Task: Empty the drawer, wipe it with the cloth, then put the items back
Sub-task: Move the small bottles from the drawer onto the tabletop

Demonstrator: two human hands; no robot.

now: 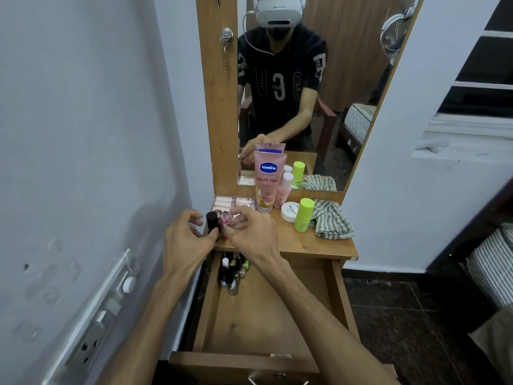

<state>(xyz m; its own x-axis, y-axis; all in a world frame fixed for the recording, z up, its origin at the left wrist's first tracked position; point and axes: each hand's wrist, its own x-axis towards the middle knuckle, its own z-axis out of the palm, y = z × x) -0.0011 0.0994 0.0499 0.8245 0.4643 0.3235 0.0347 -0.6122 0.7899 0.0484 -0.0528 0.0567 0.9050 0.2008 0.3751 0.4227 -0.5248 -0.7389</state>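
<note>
Low in the frame the drawer stands pulled open, bare wood but for a cluster of small nail-polish bottles in its far left corner. Above it, at the tabletop's near left edge, my left hand curls around a black-capped bottle, and my right hand pinches a small pink bottle beside it. Farther back stand a pink Vaseline tube, a lime-green bottle and the striped cloth, right of centre.

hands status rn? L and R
Left hand: grips the black-capped bottle on the tabletop.
Right hand: fingers curled around small bottles; exact grip unclear.
</note>
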